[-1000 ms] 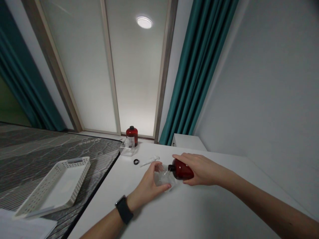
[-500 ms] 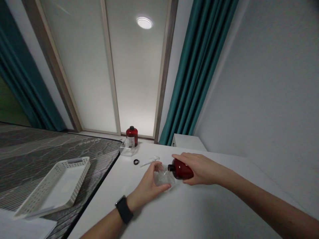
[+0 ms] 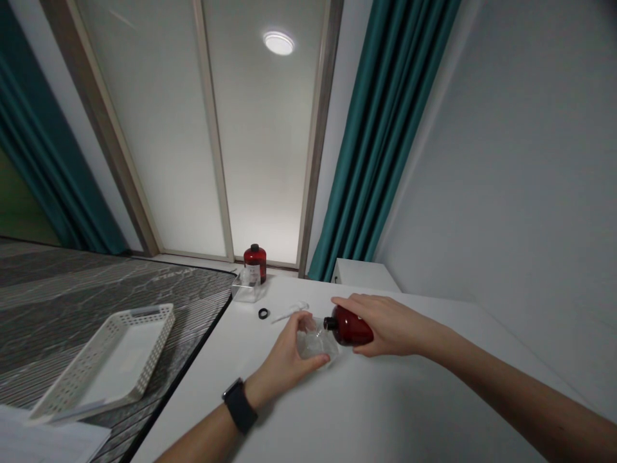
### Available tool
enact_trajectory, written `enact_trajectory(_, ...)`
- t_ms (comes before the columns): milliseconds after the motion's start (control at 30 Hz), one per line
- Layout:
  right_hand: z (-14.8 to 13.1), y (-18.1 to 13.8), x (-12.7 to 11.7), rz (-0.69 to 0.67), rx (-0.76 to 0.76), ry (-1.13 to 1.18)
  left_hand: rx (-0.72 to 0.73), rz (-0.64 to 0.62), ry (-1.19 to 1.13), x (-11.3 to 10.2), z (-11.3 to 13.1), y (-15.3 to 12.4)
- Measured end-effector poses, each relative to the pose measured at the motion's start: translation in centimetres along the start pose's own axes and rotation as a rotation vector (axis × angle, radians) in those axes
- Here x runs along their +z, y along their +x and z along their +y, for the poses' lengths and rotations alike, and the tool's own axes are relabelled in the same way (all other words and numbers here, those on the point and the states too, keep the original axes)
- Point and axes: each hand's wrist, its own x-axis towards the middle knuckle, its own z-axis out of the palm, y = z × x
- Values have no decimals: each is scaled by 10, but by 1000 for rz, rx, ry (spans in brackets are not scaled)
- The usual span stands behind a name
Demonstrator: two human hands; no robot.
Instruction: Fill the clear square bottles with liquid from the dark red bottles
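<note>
My right hand (image 3: pixel 378 325) is wrapped round a dark red bottle (image 3: pixel 353 328), tipped on its side with its black neck pointing left. The neck hangs over the rim of a clear plastic container (image 3: pixel 313 344) on the white table. My left hand (image 3: pixel 292 357), with a dark watch on its wrist, grips that container from the left side, thumb in front and fingers behind. Whether liquid runs from the bottle I cannot tell. Behind the container lies a white pump head (image 3: pixel 292 312) with a thin tube, and left of it a black ring-shaped cap (image 3: pixel 263 314).
A second red bottle (image 3: pixel 255 260) stands upright at the table's far left corner, behind a clear box (image 3: pixel 245 292). To the left, a white perforated basket (image 3: pixel 157 347) sits on a grey patterned surface, with papers (image 3: pixel 53 434) near it. A white cabinet (image 3: pixel 366 275) stands beyond the table.
The bottle in my right hand has shifted very slightly left and up, its neck still over the container. My left hand has barely moved.
</note>
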Motion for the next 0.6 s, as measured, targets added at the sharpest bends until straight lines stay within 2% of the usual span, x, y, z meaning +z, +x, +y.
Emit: enact_trajectory(600,-2,1,-2,-11,9,0,4,-9,-12,1,1,0)
